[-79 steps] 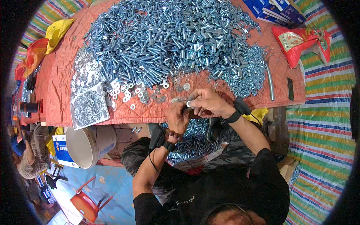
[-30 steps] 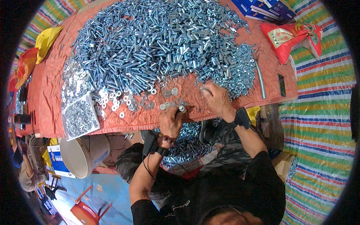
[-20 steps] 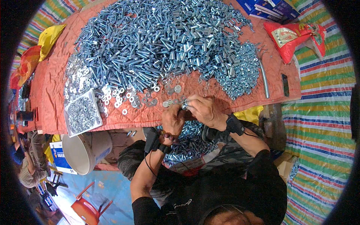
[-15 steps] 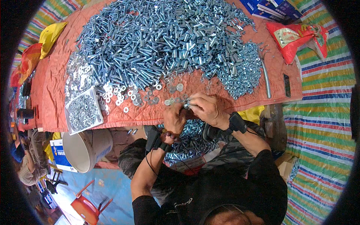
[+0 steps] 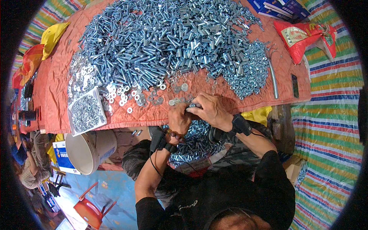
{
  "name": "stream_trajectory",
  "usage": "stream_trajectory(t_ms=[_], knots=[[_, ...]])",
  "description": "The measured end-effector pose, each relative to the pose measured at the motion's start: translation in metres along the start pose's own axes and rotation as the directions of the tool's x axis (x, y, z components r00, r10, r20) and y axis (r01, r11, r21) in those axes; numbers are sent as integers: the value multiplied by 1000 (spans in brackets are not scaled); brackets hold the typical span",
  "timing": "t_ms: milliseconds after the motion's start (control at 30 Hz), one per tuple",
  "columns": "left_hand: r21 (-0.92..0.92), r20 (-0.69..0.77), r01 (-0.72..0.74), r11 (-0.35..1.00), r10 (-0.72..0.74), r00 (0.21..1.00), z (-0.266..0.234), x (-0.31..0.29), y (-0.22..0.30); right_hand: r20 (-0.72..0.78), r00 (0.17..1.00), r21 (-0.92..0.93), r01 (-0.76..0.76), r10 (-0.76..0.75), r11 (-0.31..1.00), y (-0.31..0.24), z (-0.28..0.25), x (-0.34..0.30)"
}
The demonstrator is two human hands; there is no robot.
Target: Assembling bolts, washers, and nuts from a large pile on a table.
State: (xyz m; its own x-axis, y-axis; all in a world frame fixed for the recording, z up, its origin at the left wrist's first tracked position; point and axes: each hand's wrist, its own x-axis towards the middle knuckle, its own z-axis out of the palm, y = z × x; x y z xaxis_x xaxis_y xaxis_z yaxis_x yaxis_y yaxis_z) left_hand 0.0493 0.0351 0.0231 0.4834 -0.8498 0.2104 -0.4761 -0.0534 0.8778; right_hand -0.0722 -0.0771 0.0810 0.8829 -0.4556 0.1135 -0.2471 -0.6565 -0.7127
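Observation:
My left hand [image 5: 179,119] and my right hand [image 5: 211,110] meet at the near edge of the orange cloth. Both are closed, fingertips together around a small shiny metal part [image 5: 190,107], mostly covered by the fingers; its exact kind I cannot make out. Flat washers [image 5: 156,100] lie scattered just beyond the hands. Farther off rises a big heap of metal bolts and sleeves [image 5: 168,42]. A pile of small nuts [image 5: 251,76] lies to its right. On the left, a white tray [image 5: 100,122] holds many small rings.
Below the edge, by my legs, is a container of finished-looking metal pieces [image 5: 197,143]. A pale bucket [image 5: 82,153] stands at left. A metal rod [image 5: 273,78] and a dark flat piece [image 5: 294,86] lie at right, near a red bag [image 5: 297,40]. An orange chair [image 5: 89,212] stands lower left.
My right hand's fingers have closed further over the small metal part, hiding more of it. The hands stay together in nearly the same place; the view has shifted slightly.

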Motion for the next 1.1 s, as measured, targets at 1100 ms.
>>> stream_trajectory(t_ms=[1100], knots=[[9,9,25,1000,-25,1000,-4,6,1,-78,994,263,-57,80,963,-26,-9,-23]])
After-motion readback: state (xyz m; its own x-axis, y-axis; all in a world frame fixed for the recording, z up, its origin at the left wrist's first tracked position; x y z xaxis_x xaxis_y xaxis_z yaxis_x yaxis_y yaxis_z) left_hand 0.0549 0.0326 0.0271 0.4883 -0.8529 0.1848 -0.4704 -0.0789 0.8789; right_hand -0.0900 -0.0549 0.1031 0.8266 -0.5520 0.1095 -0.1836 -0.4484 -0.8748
